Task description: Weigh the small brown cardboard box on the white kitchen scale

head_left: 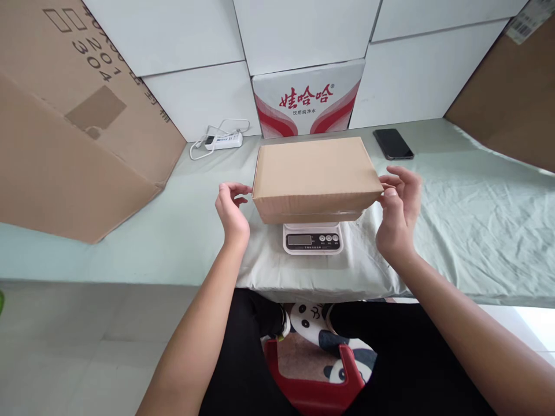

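Note:
A closed brown cardboard box [318, 167] sits over a white digital kitchen scale [313, 249], hiding its weighing plate. Whether the box rests fully on the plate cannot be seen. At the box's left side, my left hand [233, 211] has its fingertips against the edge. My right hand [399, 211] has thumb and fingers bent at the right front corner, so the box is held between both hands. The scale's small display and buttons show in front of the box; no reading can be made out.
White boxes [199, 98] and a red-and-white printed carton [307, 104] line the back. A white power strip with cable [224, 140] lies back left, a black phone [393, 144] back right. Large cardboard sheets [87, 127] stand at both sides. Pale green cloth [186, 231] covers the table.

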